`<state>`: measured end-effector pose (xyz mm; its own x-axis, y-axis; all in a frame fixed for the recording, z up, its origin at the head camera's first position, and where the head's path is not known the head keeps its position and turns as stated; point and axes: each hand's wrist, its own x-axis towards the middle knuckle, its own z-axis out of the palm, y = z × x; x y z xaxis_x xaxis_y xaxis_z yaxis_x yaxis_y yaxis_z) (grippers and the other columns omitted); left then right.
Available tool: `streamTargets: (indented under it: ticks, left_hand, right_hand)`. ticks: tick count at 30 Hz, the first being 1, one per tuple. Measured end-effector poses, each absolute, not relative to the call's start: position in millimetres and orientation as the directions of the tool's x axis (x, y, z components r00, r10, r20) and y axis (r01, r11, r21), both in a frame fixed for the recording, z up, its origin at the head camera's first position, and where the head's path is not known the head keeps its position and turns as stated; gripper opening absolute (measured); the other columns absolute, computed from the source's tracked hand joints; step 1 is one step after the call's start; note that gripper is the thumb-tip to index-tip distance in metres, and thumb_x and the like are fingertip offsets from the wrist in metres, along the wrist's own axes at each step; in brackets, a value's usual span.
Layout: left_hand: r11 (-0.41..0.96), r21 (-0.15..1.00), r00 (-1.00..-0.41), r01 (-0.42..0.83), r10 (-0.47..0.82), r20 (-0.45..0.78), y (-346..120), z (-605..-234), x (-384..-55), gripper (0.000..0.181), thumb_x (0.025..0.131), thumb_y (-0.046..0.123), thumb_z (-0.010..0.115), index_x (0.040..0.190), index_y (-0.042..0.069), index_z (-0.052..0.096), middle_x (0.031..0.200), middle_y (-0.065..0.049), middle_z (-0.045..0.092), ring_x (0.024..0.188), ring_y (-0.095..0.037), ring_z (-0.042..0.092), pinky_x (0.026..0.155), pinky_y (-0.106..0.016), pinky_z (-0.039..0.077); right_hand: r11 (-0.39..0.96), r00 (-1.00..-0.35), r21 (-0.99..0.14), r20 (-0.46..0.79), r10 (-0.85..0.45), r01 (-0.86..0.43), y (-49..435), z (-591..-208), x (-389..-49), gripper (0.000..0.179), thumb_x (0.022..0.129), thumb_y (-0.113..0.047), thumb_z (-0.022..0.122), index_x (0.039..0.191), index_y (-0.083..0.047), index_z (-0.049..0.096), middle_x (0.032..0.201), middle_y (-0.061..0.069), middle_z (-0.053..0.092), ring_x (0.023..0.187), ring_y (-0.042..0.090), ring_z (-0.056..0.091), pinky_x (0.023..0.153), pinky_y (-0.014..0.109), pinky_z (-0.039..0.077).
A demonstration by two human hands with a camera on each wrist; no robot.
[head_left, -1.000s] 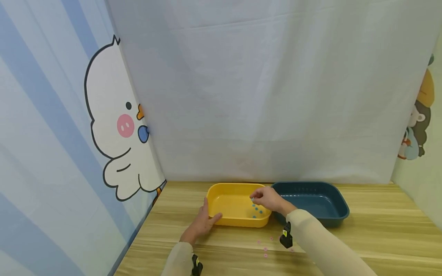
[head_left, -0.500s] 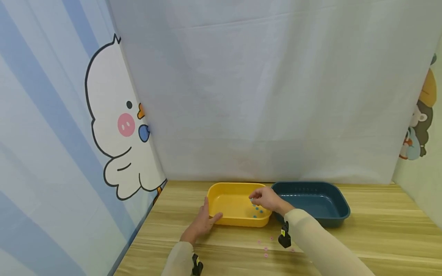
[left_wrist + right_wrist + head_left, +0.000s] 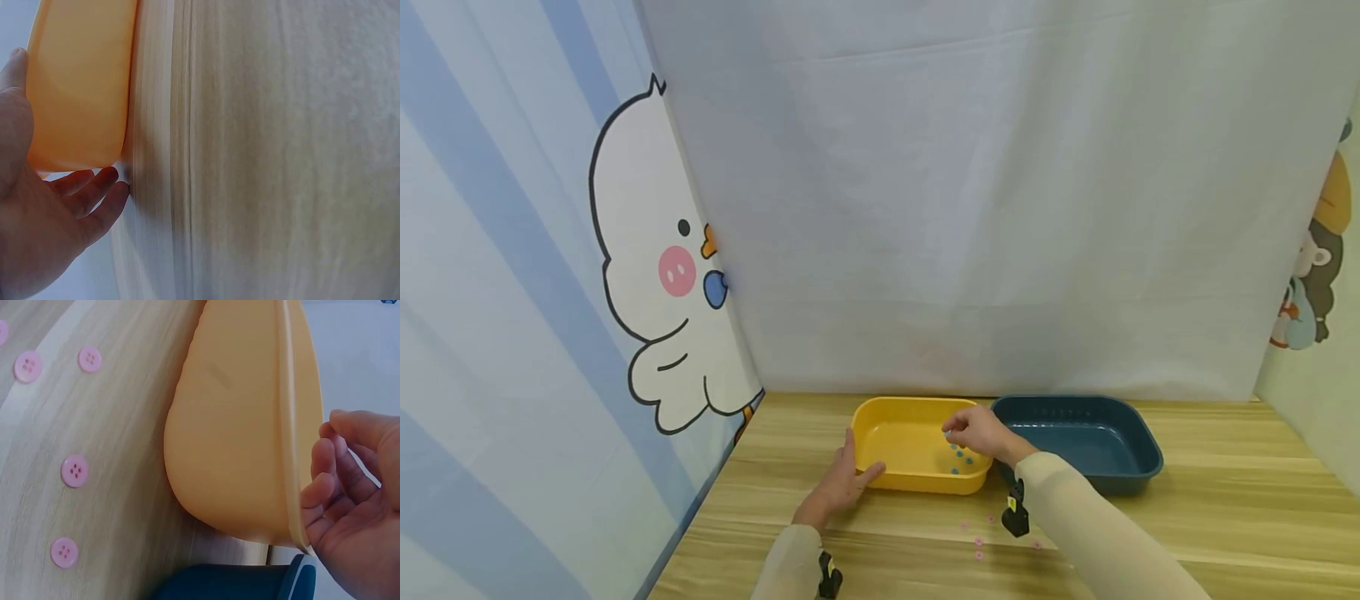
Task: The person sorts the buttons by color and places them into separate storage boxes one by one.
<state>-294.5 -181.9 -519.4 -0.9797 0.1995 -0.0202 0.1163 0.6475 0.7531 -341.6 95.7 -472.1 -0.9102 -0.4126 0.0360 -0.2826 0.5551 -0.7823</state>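
Both forearms are clothed in long sleeves of plain, pale cream fabric; the left sleeve (image 3: 786, 567) and the right sleeve (image 3: 1101, 525) are matched in colour, and each forearm is covered almost to the wrist. A small black device (image 3: 830, 577) is worn at the left wrist, and a similar black unit (image 3: 1016, 520) is worn at the right. Each is marked with a small yellow patch (image 3: 1011, 504), on which no lettering can be made out. The left hand (image 3: 837, 486) and the right hand (image 3: 979, 431) are left bare, with fingers uncovered.
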Motion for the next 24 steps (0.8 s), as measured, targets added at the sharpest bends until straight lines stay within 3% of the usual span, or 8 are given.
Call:
streamTargets:
  ticks: [10, 16, 24]
  left_hand:
    - [0.648, 0.754, -0.98, 0.108, 0.198, -0.03, -181.7, -520.6, -296.0, 0.093, 0.095, 0.045, 0.053, 0.15, 0.0, -0.008, 0.148, -0.034, 0.013, 0.135, -0.045, 0.02, 0.108, -0.055, 0.019]
    - [0.644, 0.756, -0.979, 0.12, 0.201, -0.016, -180.2, -522.0, -297.7, 0.092, 0.095, 0.043, 0.054, 0.149, -0.002, -0.007, 0.148, -0.035, 0.012, 0.136, -0.046, 0.018, 0.108, -0.055, 0.018]
    - [0.63, 0.768, -0.981, 0.116, 0.193, -0.01, -181.0, -522.2, -296.8, 0.092, 0.095, 0.041, 0.054, 0.149, -0.002, -0.006, 0.149, -0.034, 0.008, 0.137, -0.046, 0.014, 0.108, -0.057, 0.016]
  right_hand:
    - [0.546, -0.906, -0.782, 0.055, -0.419, -0.3, 97.7, -472.8, -339.3, 0.027, 0.092, -0.007, 0.058, 0.116, 0.003, 0.064, 0.088, 0.003, 0.063, 0.079, 0.024, 0.06, 0.064, 0.032, 0.047]
    - [0.52, -0.868, -0.755, 0.129, -0.479, -0.4, 108.4, -464.7, -329.2, 0.024, 0.093, -0.012, 0.058, 0.111, 0.002, 0.066, 0.091, 0.004, 0.064, 0.078, 0.016, 0.061, 0.066, 0.033, 0.05]
    - [0.554, -0.874, -0.737, 0.101, -0.475, -0.387, 116.2, -458.0, -320.6, 0.019, 0.092, -0.009, 0.06, 0.108, 0.0, 0.067, 0.093, 0.003, 0.064, 0.083, 0.018, 0.061, 0.072, 0.033, 0.051]
